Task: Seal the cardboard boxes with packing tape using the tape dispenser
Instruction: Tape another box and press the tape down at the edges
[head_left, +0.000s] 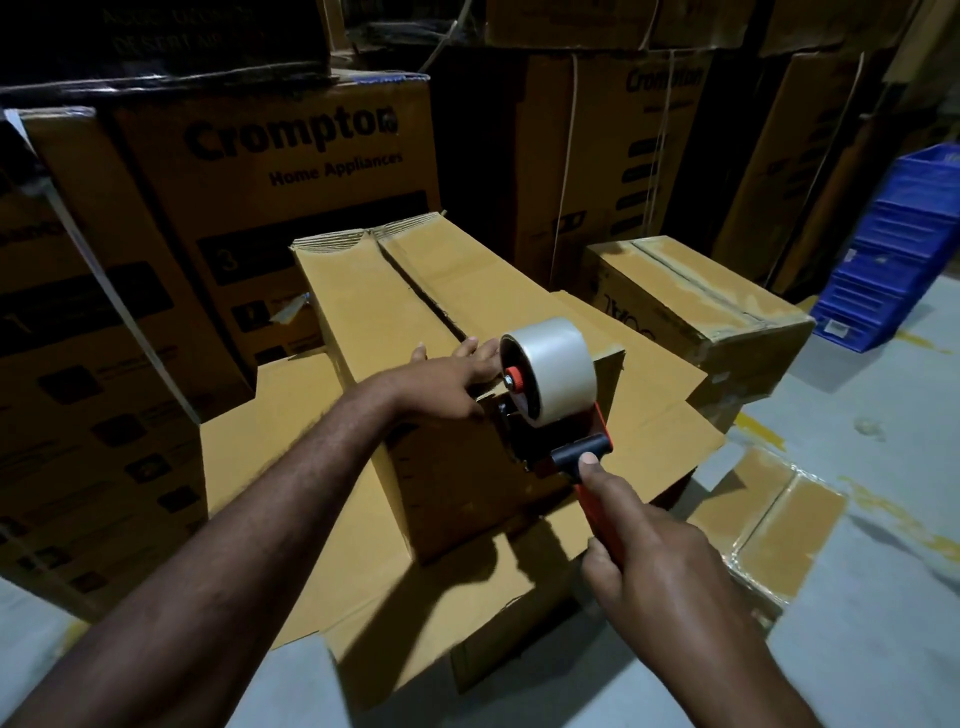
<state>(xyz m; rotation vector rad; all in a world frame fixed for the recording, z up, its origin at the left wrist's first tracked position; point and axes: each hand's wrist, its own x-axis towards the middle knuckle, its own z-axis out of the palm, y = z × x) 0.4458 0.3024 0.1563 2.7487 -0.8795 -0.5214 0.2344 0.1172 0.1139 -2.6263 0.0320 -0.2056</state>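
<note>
Brown corrugated cardboard forms the long box (457, 291), its top seam untaped. On the box's near end the left hand (441, 384) lies flat, holding nothing, likely pinning the flaps. The right hand (660, 566), grip closed round the handle, sets the red-and-black tape dispenser (548, 379) against that end, probably to anchor the tape.

Dim overhead light is being cast on the cardboard box (483, 296); corners are being darkened, stacked cartons (270, 171) blurred and bowed.
</note>
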